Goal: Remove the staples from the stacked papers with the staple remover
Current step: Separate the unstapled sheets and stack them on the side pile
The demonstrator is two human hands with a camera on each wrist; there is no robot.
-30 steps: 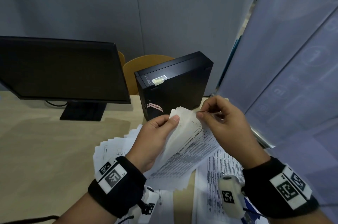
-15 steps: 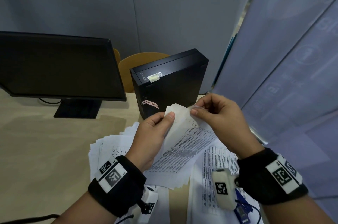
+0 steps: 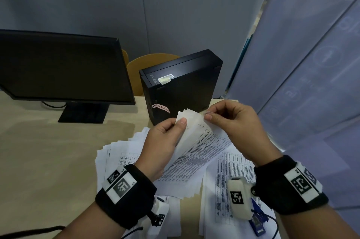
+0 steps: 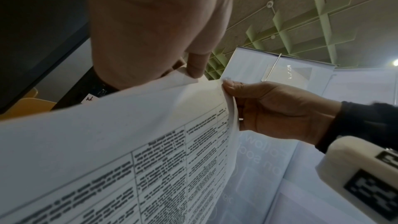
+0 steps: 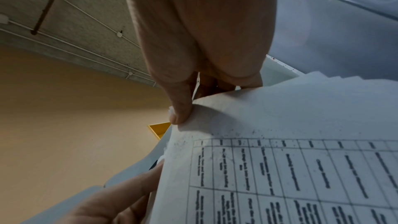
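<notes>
A stack of printed papers [image 3: 196, 147] is lifted off the desk, top corner up. My left hand [image 3: 180, 123] grips that corner, with the thumb on the front sheet. My right hand [image 3: 207, 115] pinches the top edge just to the right of it. In the left wrist view the left hand's fingers [image 4: 193, 67] hold the papers [image 4: 129, 125] and the right hand [image 4: 228, 86] nips the edge. The right wrist view shows the thumb [image 5: 181, 113] pressed on the paper corner [image 5: 280, 125]. A blue staple remover [image 3: 258, 223] lies on sheets beneath my right wrist, partly hidden.
Loose sheets [image 3: 120, 153] fan out over the wooden desk [image 3: 48, 151]. A black monitor [image 3: 64, 67] stands at the left and a black computer case [image 3: 181, 86] just behind the hands. A yellow chair back [image 3: 140, 67] shows behind them. A blue-grey banner [image 3: 302, 63] closes the right side.
My right hand's pinch has shifted a little left along the top edge, nearer the left thumb. The left hand keeps its hold on the papers.
</notes>
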